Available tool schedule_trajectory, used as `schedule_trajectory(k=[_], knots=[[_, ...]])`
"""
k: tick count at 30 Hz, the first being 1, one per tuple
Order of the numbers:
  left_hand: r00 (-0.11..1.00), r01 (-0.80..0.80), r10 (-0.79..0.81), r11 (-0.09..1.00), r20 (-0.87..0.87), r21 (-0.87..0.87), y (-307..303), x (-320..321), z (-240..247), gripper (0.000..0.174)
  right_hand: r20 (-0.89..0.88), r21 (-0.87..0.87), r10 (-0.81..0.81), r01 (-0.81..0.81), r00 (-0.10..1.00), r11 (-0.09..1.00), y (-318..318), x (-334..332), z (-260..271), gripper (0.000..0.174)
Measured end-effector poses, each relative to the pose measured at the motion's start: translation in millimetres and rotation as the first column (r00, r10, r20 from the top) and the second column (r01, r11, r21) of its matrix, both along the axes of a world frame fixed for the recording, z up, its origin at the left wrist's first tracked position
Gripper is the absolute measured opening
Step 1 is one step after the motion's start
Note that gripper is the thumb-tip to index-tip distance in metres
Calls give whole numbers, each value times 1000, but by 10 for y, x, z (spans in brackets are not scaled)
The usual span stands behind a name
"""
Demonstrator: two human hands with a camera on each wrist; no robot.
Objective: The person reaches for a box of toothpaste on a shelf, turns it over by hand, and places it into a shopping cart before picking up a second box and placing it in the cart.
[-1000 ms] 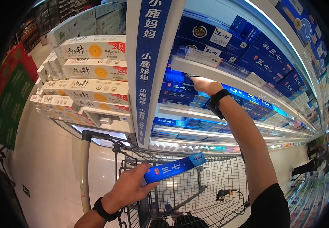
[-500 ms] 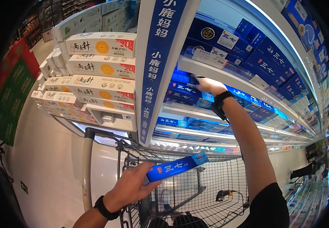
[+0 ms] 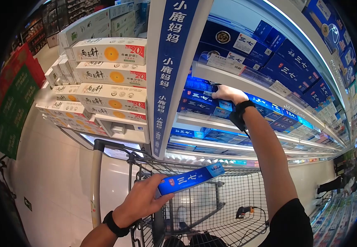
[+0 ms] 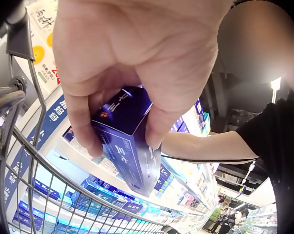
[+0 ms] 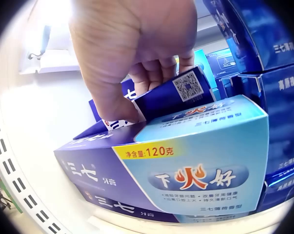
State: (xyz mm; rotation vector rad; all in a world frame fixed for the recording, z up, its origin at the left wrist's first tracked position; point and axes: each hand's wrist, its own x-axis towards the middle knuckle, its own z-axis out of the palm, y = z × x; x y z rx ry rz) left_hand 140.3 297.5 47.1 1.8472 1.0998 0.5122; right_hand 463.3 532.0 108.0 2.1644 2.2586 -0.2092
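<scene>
My left hand (image 3: 139, 201) grips one end of a long blue toothpaste box (image 3: 190, 180) above the cart. In the left wrist view the thumb and fingers press on opposite sides of this box (image 4: 125, 131). My right hand (image 3: 232, 94) reaches in under a shelf edge among stacked blue boxes. The right wrist view shows it pinching a dark blue toothpaste box (image 5: 161, 100), thumb on the near side and fingers behind. That box lies tilted on top of another toothpaste box (image 5: 195, 165) with a light blue end, which hides its lower part.
A wire shopping cart (image 3: 97, 185) stands below my hands, with a black and orange device (image 3: 243, 212) at its basket. White boxes (image 3: 112, 53) are stacked at the left, beside a blue sign post (image 3: 171, 68). A white shelf edge (image 3: 223, 73) runs above my right hand.
The head view has shifted slightly, so the shelves sit further right in it. Both hands keep nearly the same places, the left still holding its toothpaste box.
</scene>
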Motion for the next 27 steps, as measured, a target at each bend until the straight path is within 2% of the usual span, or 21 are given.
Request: schedule_trajectory(k=[3, 6, 10, 13, 16, 19, 22, 25, 27], knots=[[996, 12, -19, 996, 82, 87, 3, -8, -56, 42, -106, 3, -35, 36, 994, 999, -10, 25, -71, 67], [998, 13, -14, 1000, 59, 12, 8, -1, 26, 42, -131, 59, -2, 10, 991, 998, -72, 99, -144, 67], [997, 15, -18, 999, 70, 48, 9, -6, -3, 41, -107, 456, 234, -162, 966, 875, -122, 265, -423, 60], [999, 17, -19, 999, 45, 43, 16, -13, -17, 43, -179, 437, 206, -110, 962, 892, -193, 206, -378, 52], [999, 16, -17, 999, 36, 28, 24, -10, -19, 43, -162, 440, 162, -75, 973, 895, -278, 116, -297, 40], [999, 18, -19, 999, 48, 33, 21, -13, -13, 43, -141, 501, 159, -68, 977, 863, -294, 149, -367, 36], [998, 21, -25, 997, 65, 68, 16, -14, -20, 41, -141, 471, 129, -48, 982, 881, -336, 145, -381, 38], [996, 18, -28, 993, 81, 112, 18, -3, -29, 38, -44, 674, 194, -114, 980, 729, -445, 98, -471, 38], [997, 18, -26, 994, 73, 105, 18, 0, -13, 39, -93, 706, 208, -83, 974, 703, -567, 29, -468, 40]])
